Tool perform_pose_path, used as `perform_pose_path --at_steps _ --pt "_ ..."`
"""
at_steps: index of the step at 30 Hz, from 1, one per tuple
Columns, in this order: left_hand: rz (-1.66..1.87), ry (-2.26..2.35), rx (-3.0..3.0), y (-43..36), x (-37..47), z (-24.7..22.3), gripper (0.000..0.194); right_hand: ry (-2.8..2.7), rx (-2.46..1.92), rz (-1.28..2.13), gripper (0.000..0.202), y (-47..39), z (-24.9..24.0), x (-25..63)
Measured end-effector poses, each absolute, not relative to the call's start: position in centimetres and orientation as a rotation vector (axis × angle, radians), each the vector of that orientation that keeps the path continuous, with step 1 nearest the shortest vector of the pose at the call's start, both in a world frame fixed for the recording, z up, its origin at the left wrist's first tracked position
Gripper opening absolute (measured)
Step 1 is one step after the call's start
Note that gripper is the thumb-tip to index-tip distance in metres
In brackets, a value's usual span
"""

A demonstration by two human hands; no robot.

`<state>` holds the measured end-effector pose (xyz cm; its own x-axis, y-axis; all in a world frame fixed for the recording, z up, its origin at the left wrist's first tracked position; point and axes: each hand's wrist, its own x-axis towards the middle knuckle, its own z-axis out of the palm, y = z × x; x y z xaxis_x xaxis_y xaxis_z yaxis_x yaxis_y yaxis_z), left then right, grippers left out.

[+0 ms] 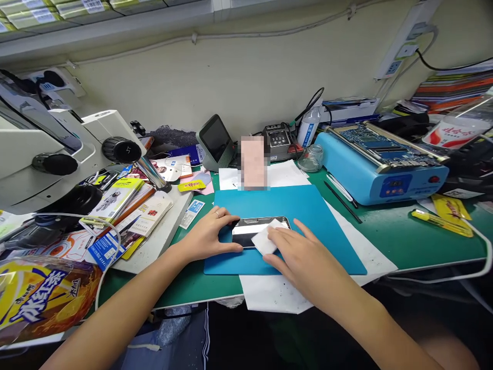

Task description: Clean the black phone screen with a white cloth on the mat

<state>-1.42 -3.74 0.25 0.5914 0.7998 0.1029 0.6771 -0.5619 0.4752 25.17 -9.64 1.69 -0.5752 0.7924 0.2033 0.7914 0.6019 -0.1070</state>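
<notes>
A dark, phone-like device (243,235) lies lengthwise on the blue mat (269,200), and a pale reflection crosses its surface. My left hand (210,234) grips its left end between thumb and fingers, with a ring on one finger. Over the device's right part, my right hand (295,249) holds a folded white wipe (265,240) against the surface. The wipe and my fingers hide that part of the device.
A microscope (73,159) and piled papers stand at the left, near a drink bottle (42,293). A blue heating machine (377,169) bearing circuit boards is at the right, with tweezers (342,200) beside it. A small display (216,141) stands behind the mat.
</notes>
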Motion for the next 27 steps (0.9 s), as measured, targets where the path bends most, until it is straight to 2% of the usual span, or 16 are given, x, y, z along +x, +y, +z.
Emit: perform_pose_path --at_steps 4,8,13,17,23,27 --pt "0.438 1.189 2.447 -3.8 -1.3 0.4 0.065 -2.614 -1.268 -0.092 0.039 -10.5 1.2 25.8" --pt "0.42 1.197 2.436 -3.8 -1.3 0.6 0.067 -2.607 -1.282 -0.013 0.039 -9.1 1.3 24.8" --pt "0.431 1.192 2.416 -3.7 -1.3 0.5 0.066 -2.53 -1.219 -0.058 0.031 -8.7 0.6 24.9" --pt "0.44 1.167 2.422 -3.6 -1.3 0.5 0.067 -2.457 -1.233 -0.121 0.038 -9.1 -0.7 26.9" --pt "0.454 1.16 2.417 -3.6 -1.4 0.6 0.066 -2.537 -1.333 0.015 0.046 -6.8 -0.7 27.9" --pt "0.466 1.149 2.409 -3.6 -1.6 0.4 0.068 -2.532 -1.322 -0.082 0.049 -8.1 -0.9 28.0"
